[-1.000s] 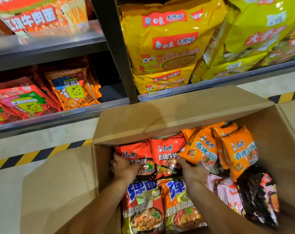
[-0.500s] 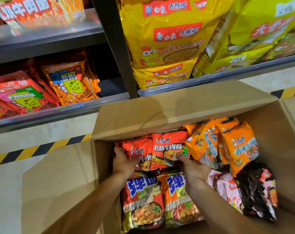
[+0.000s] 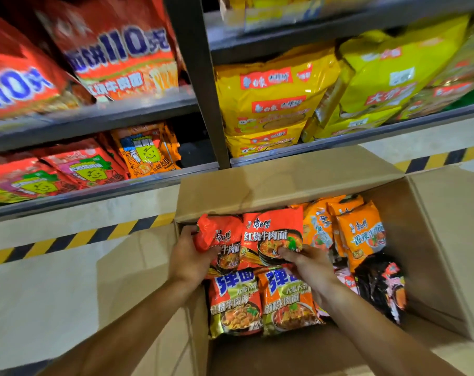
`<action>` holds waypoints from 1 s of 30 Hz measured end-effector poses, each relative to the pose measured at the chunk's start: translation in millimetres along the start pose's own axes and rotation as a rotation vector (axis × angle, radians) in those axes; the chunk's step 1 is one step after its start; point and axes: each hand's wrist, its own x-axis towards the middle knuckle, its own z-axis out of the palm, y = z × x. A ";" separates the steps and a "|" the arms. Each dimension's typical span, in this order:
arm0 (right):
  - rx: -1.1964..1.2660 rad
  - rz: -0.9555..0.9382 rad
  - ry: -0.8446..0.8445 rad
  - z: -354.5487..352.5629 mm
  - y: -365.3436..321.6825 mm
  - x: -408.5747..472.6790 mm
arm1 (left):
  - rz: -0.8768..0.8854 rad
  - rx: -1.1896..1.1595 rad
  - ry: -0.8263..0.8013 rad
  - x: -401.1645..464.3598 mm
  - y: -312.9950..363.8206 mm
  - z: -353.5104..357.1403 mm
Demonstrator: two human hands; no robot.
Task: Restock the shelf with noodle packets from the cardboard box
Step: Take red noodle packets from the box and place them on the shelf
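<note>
An open cardboard box (image 3: 433,240) stands in front of the shelf (image 3: 100,185) and holds noodle packets. Two red noodle packets are raised at the box's far left. My left hand (image 3: 188,260) grips the left red packet (image 3: 219,234) from its left side. My right hand (image 3: 309,263) grips the lower right corner of the right red packet (image 3: 271,234). Below them lie two packets with blue lettering (image 3: 235,299). Orange packets (image 3: 358,232) stand at the right, and a dark packet (image 3: 379,286) lies near the right wall.
The bottom shelf at left holds red and orange snack packets (image 3: 146,150) with a dark gap beside the upright post (image 3: 200,85). Large yellow bags (image 3: 271,99) fill the right bay, red bags (image 3: 116,47) the upper left. Yellow-black tape (image 3: 67,240) marks the floor edge.
Both hands have lifted the two red packets up from the pile toward the box's far flap. The view has tilted up, showing more of the shelves.
</note>
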 end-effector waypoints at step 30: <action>0.124 -0.854 -0.163 48.5 -340.1 -711.9 | 0.518 -0.466 0.135 -418.4 377.5 -627.5</action>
